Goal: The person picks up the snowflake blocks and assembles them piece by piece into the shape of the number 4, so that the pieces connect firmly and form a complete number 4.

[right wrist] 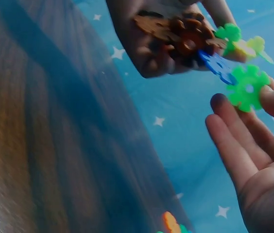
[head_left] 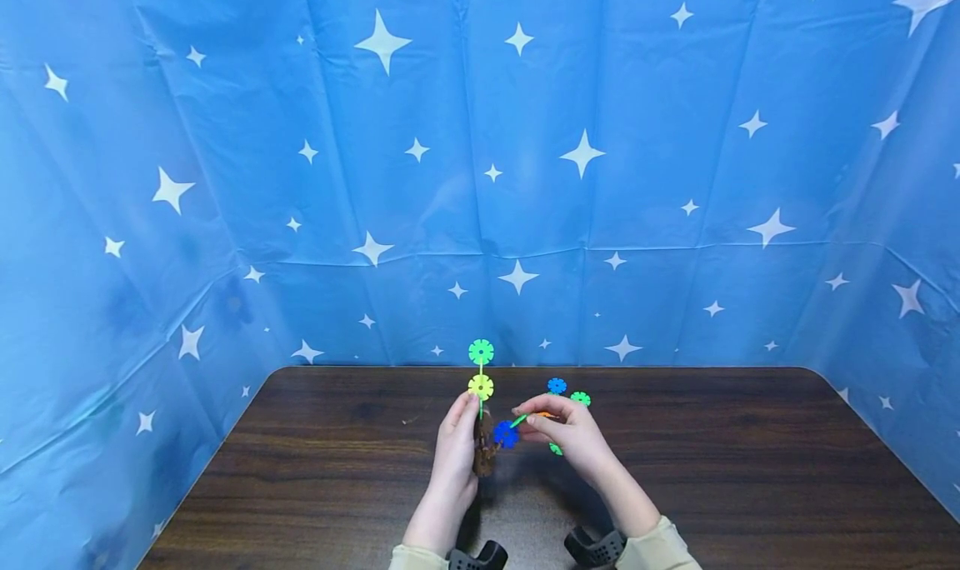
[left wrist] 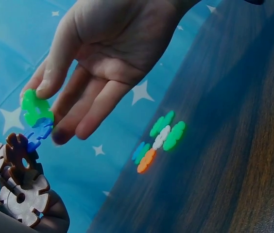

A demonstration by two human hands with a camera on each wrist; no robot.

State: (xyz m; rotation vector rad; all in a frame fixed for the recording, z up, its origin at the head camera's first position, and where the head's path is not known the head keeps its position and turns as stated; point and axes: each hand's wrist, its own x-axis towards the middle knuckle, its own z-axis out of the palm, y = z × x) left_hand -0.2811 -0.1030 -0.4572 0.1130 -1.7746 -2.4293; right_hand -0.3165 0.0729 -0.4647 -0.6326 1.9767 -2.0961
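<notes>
My left hand (head_left: 452, 445) grips a cluster of brown notched snowflake discs (head_left: 485, 449), joined edge to edge. Rising from its top are a yellow disc (head_left: 481, 387) and a green disc (head_left: 481, 352) in a column. A blue disc (head_left: 506, 434) sticks out of the cluster's right side. My right hand (head_left: 573, 437) pinches another green disc (right wrist: 248, 89) between thumb and index finger, the other fingers extended. That green disc meets the blue one at its edge; how deep the slots engage cannot be told.
Loose discs lie on the dark wooden table (head_left: 315, 470) beyond and beneath my right hand: a blue one (head_left: 557, 385), green ones (head_left: 581, 398), an orange one (left wrist: 146, 160) and a white one (left wrist: 162, 137). A blue star-patterned cloth (head_left: 480, 220) hangs behind and at the sides.
</notes>
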